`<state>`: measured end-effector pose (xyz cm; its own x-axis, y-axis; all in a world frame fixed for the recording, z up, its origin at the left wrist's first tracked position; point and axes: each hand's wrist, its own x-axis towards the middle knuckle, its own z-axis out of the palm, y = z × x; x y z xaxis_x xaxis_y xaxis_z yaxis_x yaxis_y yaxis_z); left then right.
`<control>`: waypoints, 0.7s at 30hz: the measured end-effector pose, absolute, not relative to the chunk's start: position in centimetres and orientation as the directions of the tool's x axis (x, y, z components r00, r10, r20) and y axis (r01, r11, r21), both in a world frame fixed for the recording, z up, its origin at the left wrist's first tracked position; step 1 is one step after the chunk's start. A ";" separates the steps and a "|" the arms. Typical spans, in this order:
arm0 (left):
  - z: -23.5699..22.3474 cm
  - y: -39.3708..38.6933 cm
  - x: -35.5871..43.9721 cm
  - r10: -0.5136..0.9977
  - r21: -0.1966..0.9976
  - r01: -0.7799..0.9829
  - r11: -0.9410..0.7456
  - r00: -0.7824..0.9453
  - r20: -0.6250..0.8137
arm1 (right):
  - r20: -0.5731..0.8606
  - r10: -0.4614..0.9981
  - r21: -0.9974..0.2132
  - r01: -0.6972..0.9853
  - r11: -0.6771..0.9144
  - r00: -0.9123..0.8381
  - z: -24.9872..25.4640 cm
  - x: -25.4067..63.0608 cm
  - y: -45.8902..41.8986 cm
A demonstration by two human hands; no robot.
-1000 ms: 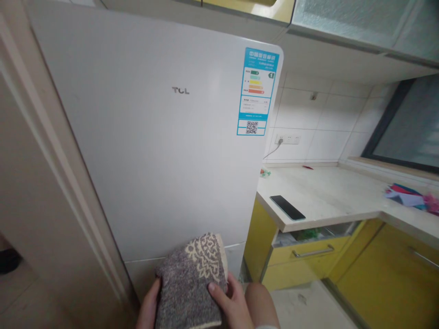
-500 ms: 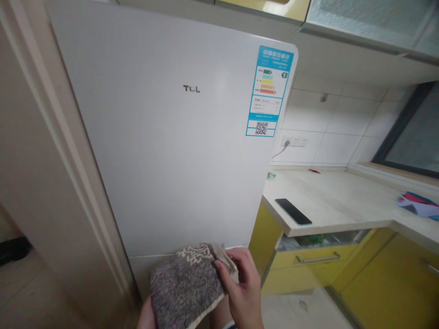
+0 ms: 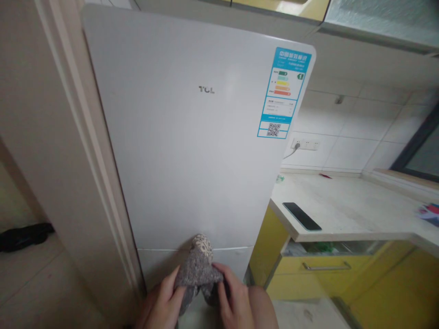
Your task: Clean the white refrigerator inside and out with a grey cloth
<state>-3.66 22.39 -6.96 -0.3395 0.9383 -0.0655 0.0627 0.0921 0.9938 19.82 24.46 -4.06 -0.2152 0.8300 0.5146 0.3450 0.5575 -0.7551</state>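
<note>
A grey-brown cloth [image 3: 197,268] with a cream pattern, like a small towel, is bunched up low in front of the white refrigerator [image 3: 185,164]. My left hand [image 3: 165,301] is closed on its left side. On the right side, my right hand [image 3: 235,294] pinches the cloth between thumb and fingers. The patterned end points up and overlaps the seam between the refrigerator's doors; whether it touches the surface I cannot tell. Two folds of cloth hang down between my hands.
To the right, a pale countertop [image 3: 350,205] carries a dark phone [image 3: 302,216] near its edge. Below it is a yellow drawer [image 3: 315,269] with a metal handle. A door frame [image 3: 85,151] runs along the left, with a black object [image 3: 25,236] on the floor beyond.
The cloth has gone from spread flat to bunched up, its patterned end now pointing up. My left hand has come further into view, and the scene has shifted slightly right.
</note>
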 end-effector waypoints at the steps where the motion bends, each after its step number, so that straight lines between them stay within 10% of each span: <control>1: -6.2 22.6 -4.1 0.945 0.983 0.173 0.057 -0.328 0.003 | 0.528 0.830 -0.734 0.395 0.552 -0.181 -3.0 21.0 24.7; 9: -2.5 23.7 -7.0 0.961 0.831 0.554 -0.056 -0.197 0.196 | 0.606 0.792 -0.668 0.491 0.559 -0.077 0.9 27.1 26.1; 17: 0.7 23.3 -8.7 0.962 0.948 0.319 -0.004 -0.256 0.090 | 0.339 0.941 -0.863 0.395 0.315 -0.008 2.0 29.1 27.9; 21: 1.1 21.5 -8.7 0.921 0.992 -0.071 0.103 -0.370 -0.122 | 0.243 0.968 -0.951 0.210 0.225 0.062 2.3 29.0 27.6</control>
